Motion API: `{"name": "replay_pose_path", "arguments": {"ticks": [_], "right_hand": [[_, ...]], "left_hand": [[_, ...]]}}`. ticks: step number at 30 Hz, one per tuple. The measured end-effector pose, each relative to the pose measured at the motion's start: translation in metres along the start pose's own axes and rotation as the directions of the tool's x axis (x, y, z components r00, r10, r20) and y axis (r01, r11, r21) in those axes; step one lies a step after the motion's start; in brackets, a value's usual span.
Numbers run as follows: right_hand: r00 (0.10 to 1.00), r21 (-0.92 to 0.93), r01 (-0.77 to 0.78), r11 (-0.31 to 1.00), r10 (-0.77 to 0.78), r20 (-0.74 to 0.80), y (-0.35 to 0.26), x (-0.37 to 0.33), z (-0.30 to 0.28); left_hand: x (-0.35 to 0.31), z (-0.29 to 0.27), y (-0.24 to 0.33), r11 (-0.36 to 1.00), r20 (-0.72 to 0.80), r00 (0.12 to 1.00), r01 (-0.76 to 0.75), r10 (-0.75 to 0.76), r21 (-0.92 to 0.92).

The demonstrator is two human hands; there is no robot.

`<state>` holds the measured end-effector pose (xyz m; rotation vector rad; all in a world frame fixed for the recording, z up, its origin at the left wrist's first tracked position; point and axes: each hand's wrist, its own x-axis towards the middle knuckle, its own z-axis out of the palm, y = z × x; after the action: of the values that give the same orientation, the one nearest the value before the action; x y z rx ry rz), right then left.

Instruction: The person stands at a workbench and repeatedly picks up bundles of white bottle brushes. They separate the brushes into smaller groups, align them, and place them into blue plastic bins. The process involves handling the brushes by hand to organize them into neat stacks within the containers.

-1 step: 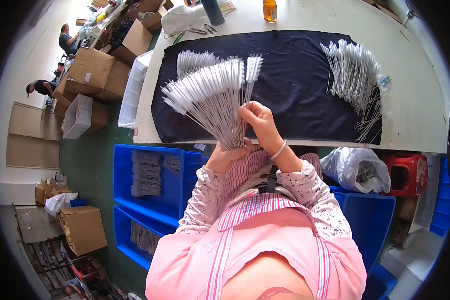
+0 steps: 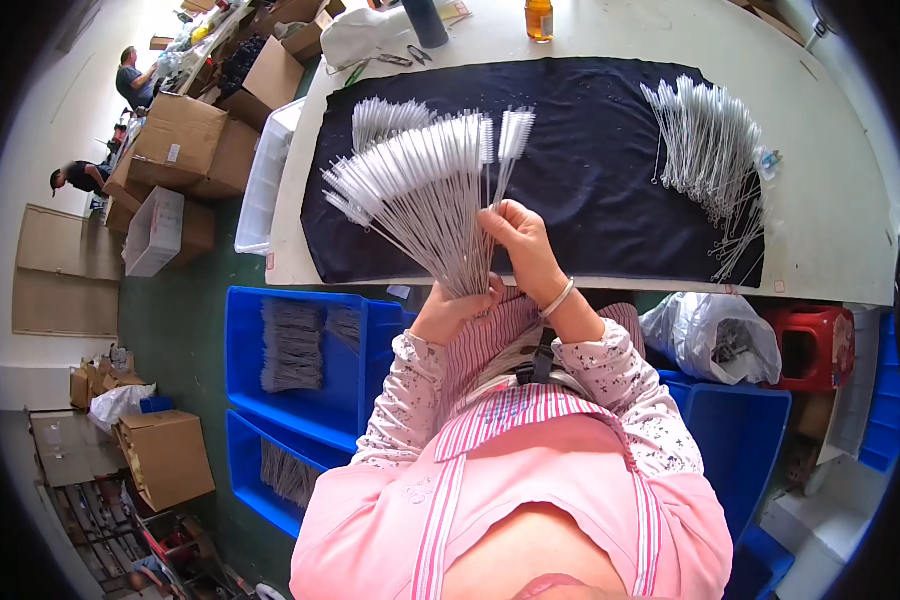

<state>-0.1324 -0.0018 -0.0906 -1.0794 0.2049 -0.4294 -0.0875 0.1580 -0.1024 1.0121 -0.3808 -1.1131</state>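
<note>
A fanned bundle of straw brushes (image 2: 410, 170), with white bristle heads and thin wire stems, stands over the dark cloth (image 2: 580, 180). My left hand (image 2: 457, 312) is closed round the lower ends of the stems. At the bundle's right side my right hand (image 2: 518, 238) pinches a few brushes (image 2: 514, 135), whose heads lean apart from the rest. Behind the bundle lies a smaller heap of brushes (image 2: 380, 117), partly hidden. A large pile of brushes (image 2: 710, 145) rests at the cloth's right end, its looped wire ends toward me.
On the white table (image 2: 820, 130) stand an amber bottle (image 2: 539, 20) and a dark cylinder (image 2: 425, 22), with small snips (image 2: 418, 54) nearby. Blue bins (image 2: 345, 400) holding brushes are at my left. A plastic bag (image 2: 715, 335) and red stool (image 2: 815, 350) are at right. Two people work far left.
The few brushes in my right hand have tilted slightly to the right, widening the gap from the bundle. My left hand stays in place.
</note>
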Motion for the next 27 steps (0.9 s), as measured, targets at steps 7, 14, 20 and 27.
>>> {"name": "replay_pose_path", "arguments": {"ticks": [7, 14, 20, 27], "right_hand": [[0.984, 0.400, -0.140, 0.906, 0.172, -0.045, -0.001, -0.001, 0.006], [0.963, 0.468, -0.262, 0.844, 0.263, 0.066, 0.007, 0.002, -0.005], [0.974, 0.473, -0.215, 0.854, 0.225, 0.037, 0.021, 0.002, -0.020], [0.974, 0.502, -0.227, 0.834, 0.198, 0.112, 0.010, -0.003, -0.018]], "left_hand": [[-0.002, 0.011, -0.006, 0.994, -0.083, 0.995, 0.043, -0.051, -0.098], [-0.005, 0.013, -0.007, 0.991, -0.037, 0.997, 0.061, -0.066, -0.117], [-0.005, 0.019, -0.005, 0.993, -0.023, 0.999, 0.026, -0.029, -0.117], [-0.005, 0.012, -0.009, 0.994, -0.030, 0.998, 0.061, -0.063, -0.086]]}}
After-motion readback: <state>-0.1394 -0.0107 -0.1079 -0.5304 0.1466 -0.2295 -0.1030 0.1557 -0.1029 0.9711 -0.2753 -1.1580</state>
